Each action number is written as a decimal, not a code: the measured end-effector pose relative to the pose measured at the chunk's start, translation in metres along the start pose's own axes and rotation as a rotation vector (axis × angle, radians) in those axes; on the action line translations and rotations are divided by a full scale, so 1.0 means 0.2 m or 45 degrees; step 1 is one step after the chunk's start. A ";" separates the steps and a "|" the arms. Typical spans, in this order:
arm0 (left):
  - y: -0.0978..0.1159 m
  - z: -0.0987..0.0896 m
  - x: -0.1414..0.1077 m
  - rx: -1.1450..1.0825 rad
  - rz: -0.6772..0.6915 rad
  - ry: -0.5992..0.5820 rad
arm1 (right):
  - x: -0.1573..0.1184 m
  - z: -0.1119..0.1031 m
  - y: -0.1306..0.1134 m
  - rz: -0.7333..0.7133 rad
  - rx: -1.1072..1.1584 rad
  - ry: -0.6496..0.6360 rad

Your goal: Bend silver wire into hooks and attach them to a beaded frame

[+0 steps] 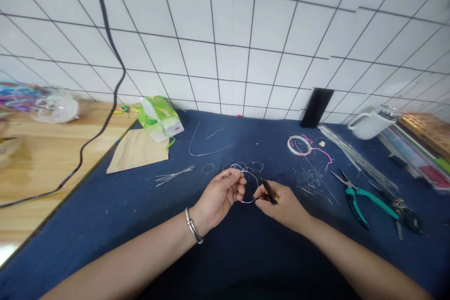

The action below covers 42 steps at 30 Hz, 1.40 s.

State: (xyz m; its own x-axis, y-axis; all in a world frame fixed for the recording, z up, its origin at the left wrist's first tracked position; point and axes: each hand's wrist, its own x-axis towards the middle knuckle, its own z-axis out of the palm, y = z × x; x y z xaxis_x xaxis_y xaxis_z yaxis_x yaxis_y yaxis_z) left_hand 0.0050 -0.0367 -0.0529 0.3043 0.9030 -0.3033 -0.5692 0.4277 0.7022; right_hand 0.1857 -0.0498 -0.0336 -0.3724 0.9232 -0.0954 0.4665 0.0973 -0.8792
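My left hand (221, 197), with a silver bangle at the wrist, pinches a thin silver wire bent into several loops. One round wire loop (257, 182) spans the gap to my right hand (281, 204). A small pink bit sits low on that loop. My right hand's thumb and finger are closed at the loop's right side, and the same hand holds a small black and yellow tool (270, 192). The tool's tip is too small to make out. Behind the hands, a small wire ring (259, 166) lies on the blue surface.
Straight wires (175, 176) lie left, near a brown paper sheet (138, 150) and green packet (158, 115). To the right are a white ring dish (298, 146), wire scraps (312, 180), teal pliers (374, 197), a white mug (372, 124) and a black block (316, 108).
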 end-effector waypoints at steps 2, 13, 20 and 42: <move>0.00 0.01 -0.01 -0.024 0.026 0.020 | 0.00 0.01 -0.01 0.029 0.039 -0.020; -0.04 0.09 -0.06 -0.145 0.149 0.063 | 0.00 0.11 -0.01 0.065 0.103 0.174; -0.02 0.08 -0.06 -0.144 0.162 0.084 | -0.01 0.10 0.00 0.063 0.081 0.145; -0.03 0.08 -0.06 -0.142 0.145 0.077 | -0.01 0.05 -0.02 0.069 0.106 0.110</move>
State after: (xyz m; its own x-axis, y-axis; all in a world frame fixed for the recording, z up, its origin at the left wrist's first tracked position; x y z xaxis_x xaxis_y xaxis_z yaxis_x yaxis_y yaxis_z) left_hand 0.0166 -0.0505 -0.0423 0.1888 0.9452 -0.2663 -0.6794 0.3215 0.6596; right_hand 0.1758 -0.0562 -0.0348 -0.2760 0.9552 -0.1064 0.4144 0.0184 -0.9099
